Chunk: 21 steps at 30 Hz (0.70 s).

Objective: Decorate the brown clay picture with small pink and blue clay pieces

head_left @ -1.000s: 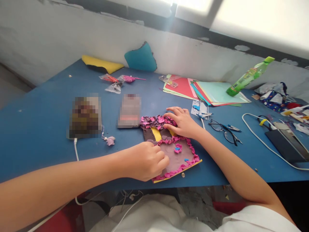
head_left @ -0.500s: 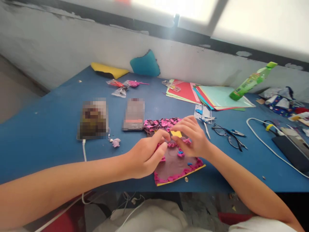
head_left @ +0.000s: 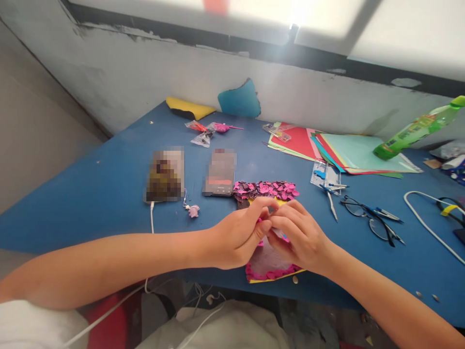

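Observation:
Over a craft panel [head_left: 267, 261] at the desk's front, my two hands meet with their fingertips together. The panel has a dull purple middle, a pink clay-like border and a yellow edge. My left hand [head_left: 247, 235] is closed, and a bit of pink clay [head_left: 259, 221] shows between its thumb and forefinger. My right hand [head_left: 300, 235] has its fingers curled against the left fingertips; whatever it pinches is hidden. Beyond the hands, pink and dark purple petal-like pieces [head_left: 267, 189] cover the panel's far strip. The hands hide much of the panel's middle.
Left of the panel lie a phone [head_left: 220, 172], a blurred device [head_left: 165, 174] on a white cable and a small charm [head_left: 193, 211]. To the right are glasses [head_left: 378, 225], compasses [head_left: 331, 203] and a clear case [head_left: 325, 174]. A green bottle [head_left: 417, 128] leans over coloured paper [head_left: 359, 150].
My hands have come together, fingertips now touching where they were apart before. The view has swung left, so the desk items appear further right.

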Each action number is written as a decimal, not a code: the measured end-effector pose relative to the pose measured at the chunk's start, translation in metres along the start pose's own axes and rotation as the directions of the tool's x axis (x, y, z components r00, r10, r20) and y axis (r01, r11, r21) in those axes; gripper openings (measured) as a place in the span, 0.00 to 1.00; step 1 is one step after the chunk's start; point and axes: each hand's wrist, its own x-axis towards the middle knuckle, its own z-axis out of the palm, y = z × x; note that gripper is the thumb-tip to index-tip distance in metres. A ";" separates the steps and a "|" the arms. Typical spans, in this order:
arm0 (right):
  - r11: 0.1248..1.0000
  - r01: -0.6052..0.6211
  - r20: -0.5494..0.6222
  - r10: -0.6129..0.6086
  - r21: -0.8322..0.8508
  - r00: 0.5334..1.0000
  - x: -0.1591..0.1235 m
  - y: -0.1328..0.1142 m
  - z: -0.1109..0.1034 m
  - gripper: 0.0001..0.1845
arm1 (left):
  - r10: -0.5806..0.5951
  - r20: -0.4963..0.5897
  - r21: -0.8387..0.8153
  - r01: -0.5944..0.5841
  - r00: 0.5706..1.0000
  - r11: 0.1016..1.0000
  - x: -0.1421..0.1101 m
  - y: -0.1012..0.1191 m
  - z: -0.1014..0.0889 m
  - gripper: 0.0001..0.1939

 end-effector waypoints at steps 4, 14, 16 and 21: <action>0.998 0.036 0.032 -0.035 -0.050 0.999 -0.001 0.002 0.003 0.11 | 0.005 0.009 -0.002 -0.005 1.000 1.000 -0.001 0.003 0.001 0.11; 0.990 -0.068 -0.123 0.052 -0.126 0.991 -0.008 0.027 -0.013 0.12 | -0.054 0.019 0.248 0.048 0.998 0.968 0.000 0.006 -0.002 0.13; 0.974 -0.091 -0.163 0.058 -0.208 0.985 -0.010 0.034 -0.015 0.13 | 0.050 0.111 0.336 -0.085 0.993 0.938 -0.003 0.006 0.003 0.17; 0.921 -0.199 -0.150 0.156 -0.336 0.976 -0.011 0.041 -0.008 0.10 | 0.238 0.357 0.523 -0.405 0.903 0.750 -0.011 0.007 0.016 0.13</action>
